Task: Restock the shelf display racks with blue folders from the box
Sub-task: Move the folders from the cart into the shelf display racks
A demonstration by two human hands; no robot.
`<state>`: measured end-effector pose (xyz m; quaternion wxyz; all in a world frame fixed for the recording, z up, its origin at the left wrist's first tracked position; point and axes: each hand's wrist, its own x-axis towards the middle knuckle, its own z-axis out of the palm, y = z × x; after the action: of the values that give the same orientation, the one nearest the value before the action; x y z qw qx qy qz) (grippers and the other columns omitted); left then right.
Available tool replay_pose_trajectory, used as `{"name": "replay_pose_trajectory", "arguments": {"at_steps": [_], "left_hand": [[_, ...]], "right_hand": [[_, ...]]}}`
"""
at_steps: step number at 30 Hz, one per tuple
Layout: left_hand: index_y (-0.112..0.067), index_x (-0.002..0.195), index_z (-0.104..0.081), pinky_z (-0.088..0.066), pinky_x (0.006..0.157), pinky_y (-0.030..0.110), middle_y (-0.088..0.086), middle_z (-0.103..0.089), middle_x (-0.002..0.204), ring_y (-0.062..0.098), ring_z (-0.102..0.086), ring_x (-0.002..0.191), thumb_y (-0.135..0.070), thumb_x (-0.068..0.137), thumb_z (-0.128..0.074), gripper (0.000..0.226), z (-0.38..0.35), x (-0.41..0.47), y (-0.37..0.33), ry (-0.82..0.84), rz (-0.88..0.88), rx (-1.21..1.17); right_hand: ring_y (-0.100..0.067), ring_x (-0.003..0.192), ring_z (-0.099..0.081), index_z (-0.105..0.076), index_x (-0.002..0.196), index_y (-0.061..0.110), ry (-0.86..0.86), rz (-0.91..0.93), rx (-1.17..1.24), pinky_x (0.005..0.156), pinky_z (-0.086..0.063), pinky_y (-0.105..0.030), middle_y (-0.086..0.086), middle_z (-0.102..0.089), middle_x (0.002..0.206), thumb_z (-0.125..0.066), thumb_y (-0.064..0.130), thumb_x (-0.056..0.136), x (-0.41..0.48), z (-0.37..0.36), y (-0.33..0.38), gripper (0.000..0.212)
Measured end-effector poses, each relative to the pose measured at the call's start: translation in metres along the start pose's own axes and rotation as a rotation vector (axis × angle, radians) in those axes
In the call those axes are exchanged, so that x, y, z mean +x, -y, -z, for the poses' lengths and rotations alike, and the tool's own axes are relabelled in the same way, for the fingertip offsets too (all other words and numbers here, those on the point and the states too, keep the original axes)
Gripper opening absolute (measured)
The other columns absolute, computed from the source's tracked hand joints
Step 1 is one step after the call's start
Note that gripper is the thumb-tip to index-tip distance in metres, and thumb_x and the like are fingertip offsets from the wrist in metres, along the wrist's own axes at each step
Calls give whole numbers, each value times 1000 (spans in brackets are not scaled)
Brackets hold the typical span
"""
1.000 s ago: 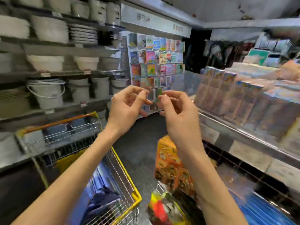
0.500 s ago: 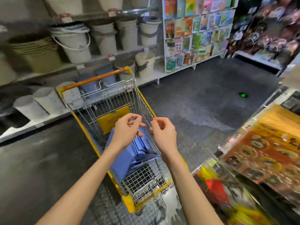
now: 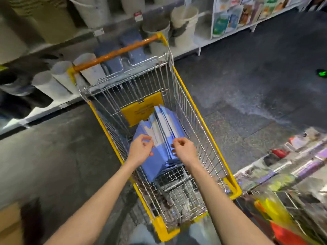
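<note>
**Hand state.** The left hand and the right hand are both low inside the cart, at the near edge of the blue folders. On each hand the fingers are curled with the thumb close to the forefinger. Nothing is plainly gripped, and it cannot be determined whether the fingertips touch the folder edges.

**Step in hand (judged): take a batch of folders.**
1. Separate a small batch at the top edges.
2. Close both hands on opposite sides of that batch.
3. Lift straight up, clear of the wire sides, so that the corners do not catch in the mesh.
4. Support the remaining folders; they lean and would probably slide flat.

**Containers.** The shopping cart, a wire basket with a yellow rim, holds the folders. They stand on edge as a fanned stack, tilted against one another, in front of a yellow placard. The near part of the basket shows bare mesh. No box is identifiable. Buckets stand on the shelf beyond the cart.
</note>
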<state>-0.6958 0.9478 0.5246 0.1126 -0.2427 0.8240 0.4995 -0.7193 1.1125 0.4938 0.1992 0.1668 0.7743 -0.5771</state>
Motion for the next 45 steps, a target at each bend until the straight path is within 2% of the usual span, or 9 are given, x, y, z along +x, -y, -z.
{"name": "replay_pose_trajectory", "arguments": {"at_steps": [5,12,18,21,29,34,37,40,45], "left_hand": [[-8,127,-56,-53,56,30,19,-63,123,25,-66,67,-19,103,-56,27,8,70,48,45,184,-20],[-19,112,-57,-58,69,46,7,-67,86,34,-68,79,-11,98,-56,16,11,178,92,104,321,-11],[-13,67,-40,-24,57,41,15,-36,73,24,-33,64,-3,98,-45,32,-1,215,111,191,331,39],[-1,78,-54,-29,60,45,24,-44,75,33,-38,61,-5,98,-45,21,1,224,117,191,366,39],[-9,72,-34,-36,67,40,3,-32,63,25,-35,62,-28,105,-47,40,8,239,127,158,463,-56],[-16,81,-47,-51,99,50,24,-63,108,40,-61,108,-41,102,-47,32,4,227,106,158,474,-81],[-15,90,-53,-55,90,46,21,-65,111,36,-65,100,-35,102,-49,24,-6,218,90,197,389,-84],[-10,104,-61,-43,54,28,14,-69,100,26,-58,68,-33,103,-51,25,-13,201,68,235,364,-157],[-13,113,-58,-42,51,25,6,-71,100,17,-61,63,-34,102,-52,24,-23,157,23,243,278,-227]], "right_hand": [[-21,76,-56,-58,68,15,41,-59,-184,76,-48,-39,-9,-62,73,-53,20,96,37,-46,-19,29],[-37,109,-62,-59,122,0,110,-106,-468,87,-43,-38,-23,-68,112,-51,20,100,109,-132,-64,31],[-38,100,-64,-56,113,6,52,-4,-779,82,-46,-42,-17,-68,105,-61,29,94,143,-167,-82,30],[-37,101,-65,-58,111,9,61,5,-915,83,-45,-41,-15,-68,108,-58,31,97,153,-176,-85,26],[-29,65,-44,-39,89,12,150,49,-638,60,-38,-43,-3,-41,64,-54,12,99,151,-168,-78,18],[-33,65,-48,-50,93,3,58,110,-550,61,-34,-43,-11,-50,63,-59,18,98,144,-132,-52,18],[-28,64,-44,-48,84,5,13,162,-531,60,-27,-37,-3,-46,62,-63,18,95,138,-106,-31,23],[-27,67,-46,-52,83,8,-23,226,-565,62,-26,-36,-2,-48,63,-63,21,95,126,-82,-4,21],[-24,66,-40,-40,66,20,-109,324,-555,61,-18,-34,4,-40,58,-66,17,93,88,-26,49,37]]}}
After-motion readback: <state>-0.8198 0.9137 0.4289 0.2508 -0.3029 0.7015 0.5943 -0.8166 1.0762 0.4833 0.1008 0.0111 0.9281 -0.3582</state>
